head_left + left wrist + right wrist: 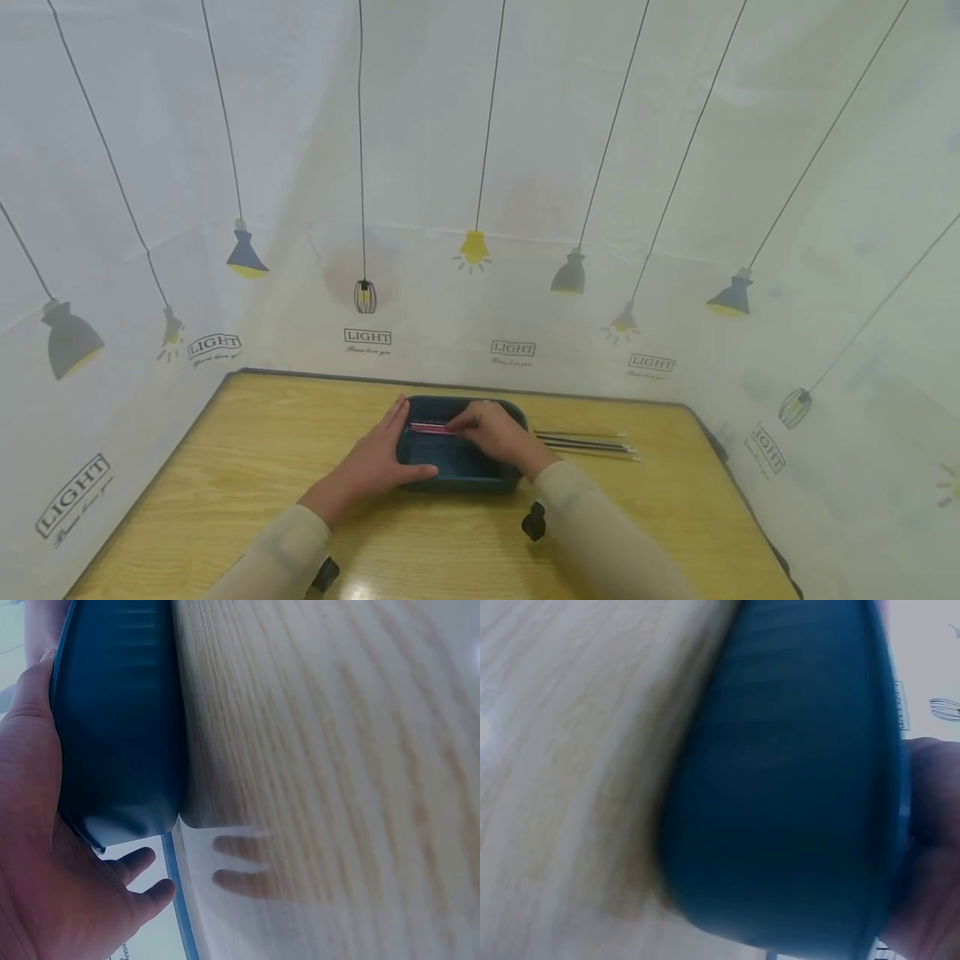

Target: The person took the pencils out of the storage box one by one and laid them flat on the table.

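A dark blue rectangular tray (461,483) stands on the wooden table. Across its left end rests my left hand (375,458), fingers spread and fairly straight along the outside, thumb lying over the near rim. In the left wrist view, that hand (52,847) lies against the tray's wall (120,712), and two fingertips stick out past its end. My right hand (491,429) reaches in over the right side and pinches the end of some thin pink sticks (426,428) inside the tray. The right wrist view is blurred; the tray's wall (787,780) hides most of that hand.
Several thin dark sticks with pale tips (588,446) lie on the table to the right of the tray. A white sheet printed with lamps (435,283) stands round the back and sides of the table (420,550).
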The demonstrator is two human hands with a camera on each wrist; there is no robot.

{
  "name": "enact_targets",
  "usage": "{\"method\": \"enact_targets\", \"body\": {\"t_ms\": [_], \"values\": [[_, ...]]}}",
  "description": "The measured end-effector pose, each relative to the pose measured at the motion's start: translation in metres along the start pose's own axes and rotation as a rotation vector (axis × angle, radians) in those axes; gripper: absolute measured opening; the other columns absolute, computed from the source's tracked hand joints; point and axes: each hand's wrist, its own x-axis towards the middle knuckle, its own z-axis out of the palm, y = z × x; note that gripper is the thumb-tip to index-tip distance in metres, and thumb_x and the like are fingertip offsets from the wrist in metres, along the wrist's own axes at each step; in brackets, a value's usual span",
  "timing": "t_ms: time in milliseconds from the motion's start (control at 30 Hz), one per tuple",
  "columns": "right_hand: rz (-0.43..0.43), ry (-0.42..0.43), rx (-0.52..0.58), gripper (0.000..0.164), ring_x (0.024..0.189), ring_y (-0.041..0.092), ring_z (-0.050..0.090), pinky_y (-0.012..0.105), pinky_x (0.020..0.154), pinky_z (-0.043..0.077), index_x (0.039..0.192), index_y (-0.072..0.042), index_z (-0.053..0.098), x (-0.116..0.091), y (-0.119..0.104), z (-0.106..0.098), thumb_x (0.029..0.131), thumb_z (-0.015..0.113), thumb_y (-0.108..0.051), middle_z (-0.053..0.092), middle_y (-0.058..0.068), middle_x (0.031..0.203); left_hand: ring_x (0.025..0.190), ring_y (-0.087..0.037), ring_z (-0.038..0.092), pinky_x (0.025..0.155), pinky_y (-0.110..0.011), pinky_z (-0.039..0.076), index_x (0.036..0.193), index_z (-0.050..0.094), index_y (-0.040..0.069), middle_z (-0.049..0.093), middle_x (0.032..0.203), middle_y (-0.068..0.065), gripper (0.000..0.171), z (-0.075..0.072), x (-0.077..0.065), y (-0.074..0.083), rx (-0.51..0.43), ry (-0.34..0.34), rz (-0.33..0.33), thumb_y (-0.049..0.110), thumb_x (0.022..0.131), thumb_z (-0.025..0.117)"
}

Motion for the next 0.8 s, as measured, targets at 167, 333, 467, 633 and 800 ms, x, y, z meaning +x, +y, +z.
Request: {"method": "enact_targets", "body": {"t_ms": [167,333,467,633,800], "values": [[0.027,-0.002,0.028,0.022,0.110,0.014,0.074,0.036,0.097,0.061,0.122,-0.012,0.086,-0.003,-0.006,-0.011,0.105,0.075,-0.003,0.082,-0.003,0.115,0.165,-0.047,0.027,0.125,-0.070,0.034,0.177,0.014,0.003,0.006,0.186,-0.013,0.131,-0.001,-0.001,0.000,0.005,-0.006,-0.006,0.069,0.089,0.085],[0.041,0.001,0.066,0.021,0.112,0.017,0.073,0.039,0.098,0.061,0.123,-0.011,0.085,-0.011,-0.010,-0.022,0.107,0.072,-0.004,0.081,-0.001,0.116,0.165,-0.047,0.026,0.125,-0.070,0.033,0.178,0.012,0.005,0.005,0.186,-0.012,0.131,-0.002,-0.001,0.001,0.005,-0.009,-0.012,0.068,0.090,0.085],[-0.003,0.012,0.059,0.019,0.107,0.020,0.072,0.041,0.095,0.061,0.121,-0.008,0.085,-0.019,-0.009,-0.032,0.107,0.073,-0.003,0.079,0.002,0.111,0.164,-0.047,0.027,0.125,-0.069,0.033,0.178,0.012,0.005,0.005,0.186,-0.013,0.132,-0.001,-0.001,0.001,0.015,-0.006,-0.011,0.071,0.088,0.084],[-0.005,0.024,0.052,0.018,0.103,0.015,0.071,0.038,0.093,0.060,0.120,-0.010,0.085,-0.031,-0.004,-0.044,0.107,0.074,-0.006,0.077,-0.003,0.109,0.164,-0.048,0.027,0.126,-0.068,0.034,0.178,0.012,0.004,0.005,0.186,-0.015,0.134,-0.001,-0.002,0.003,0.017,-0.008,-0.005,0.072,0.088,0.085],[-0.020,0.045,0.042,0.017,0.100,0.015,0.070,0.039,0.092,0.060,0.117,-0.009,0.085,-0.044,0.004,-0.055,0.105,0.075,-0.005,0.077,0.000,0.107,0.163,-0.050,0.029,0.125,-0.069,0.034,0.177,0.013,0.003,0.006,0.186,-0.015,0.135,-0.001,-0.003,0.004,0.016,-0.005,0.000,0.072,0.087,0.085]]}}
